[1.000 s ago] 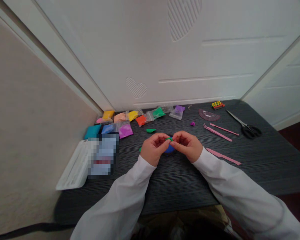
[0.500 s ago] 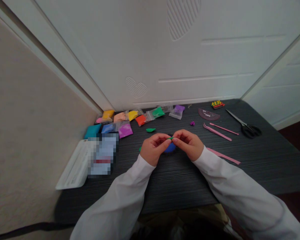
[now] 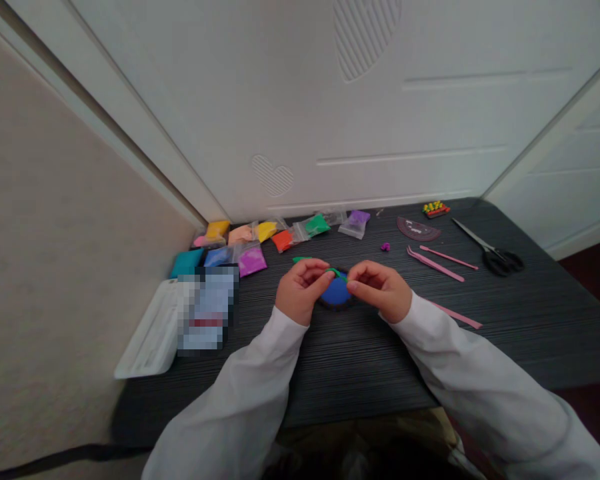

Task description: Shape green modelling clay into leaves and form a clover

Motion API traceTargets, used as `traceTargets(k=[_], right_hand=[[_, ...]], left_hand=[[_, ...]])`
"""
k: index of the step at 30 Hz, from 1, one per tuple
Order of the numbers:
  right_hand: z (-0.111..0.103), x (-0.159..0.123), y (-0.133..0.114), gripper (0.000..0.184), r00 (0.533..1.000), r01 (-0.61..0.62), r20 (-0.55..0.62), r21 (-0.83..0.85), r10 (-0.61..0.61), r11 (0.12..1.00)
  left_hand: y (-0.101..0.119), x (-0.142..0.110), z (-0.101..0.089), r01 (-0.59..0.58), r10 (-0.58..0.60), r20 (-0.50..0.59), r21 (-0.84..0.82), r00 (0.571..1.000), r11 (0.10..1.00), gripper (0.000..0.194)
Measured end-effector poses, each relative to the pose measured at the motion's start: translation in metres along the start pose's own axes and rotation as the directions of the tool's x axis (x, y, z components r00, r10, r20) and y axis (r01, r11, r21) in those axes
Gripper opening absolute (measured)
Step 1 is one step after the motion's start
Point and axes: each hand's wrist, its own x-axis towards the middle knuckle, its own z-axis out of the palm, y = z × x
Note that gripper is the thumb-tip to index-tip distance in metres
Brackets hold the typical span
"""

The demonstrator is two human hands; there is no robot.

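Note:
A thin strip of green modelling clay is stretched between my two hands. My left hand pinches one end and my right hand pinches the other. Under the strip lies a round blue disc with a dark rim, resting on the table. Just beyond my left hand is another green clay piece, partly covered by the fingers. A small purple clay lump sits behind my right hand.
Bags of coloured clay line the back left, near a white tray. To the right lie pink tweezers, pink tools, black-handled scissors, a protractor-like half disc and a red-and-yellow piece.
My hands have moved slightly apart, and more of the green strip shows between them. More of the blue disc is uncovered. My left hand now partly covers the green piece behind it.

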Motion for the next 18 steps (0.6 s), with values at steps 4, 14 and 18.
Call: traceTargets(k=[4, 14, 18], right_hand=[[-0.0017, 0.0037, 0.004, 0.013, 0.997, 0.029, -0.069, 0.0, -0.029, 1.0], [-0.0024, -0.0015, 0.0044, 0.018, 0.974, 0.19, -0.005, -0.537, -0.228, 0.822], [-0.0028, -0.0024, 0.0029, 0.014, 0.976, 0.179, -0.002, -0.561, -0.217, 0.808]], left_hand=[[-0.002, -0.0035, 0.0025, 0.02, -0.018, 0.04, -0.05, 0.999, 0.999, 0.017], [-0.0086, -0.0004, 0.0014, 0.022, -0.017, 0.048, -0.105, 0.999, 0.994, 0.013], [-0.0101, -0.0011, 0.002, 0.061, -0.052, 0.077, -0.118, 0.996, 0.991, 0.014]])
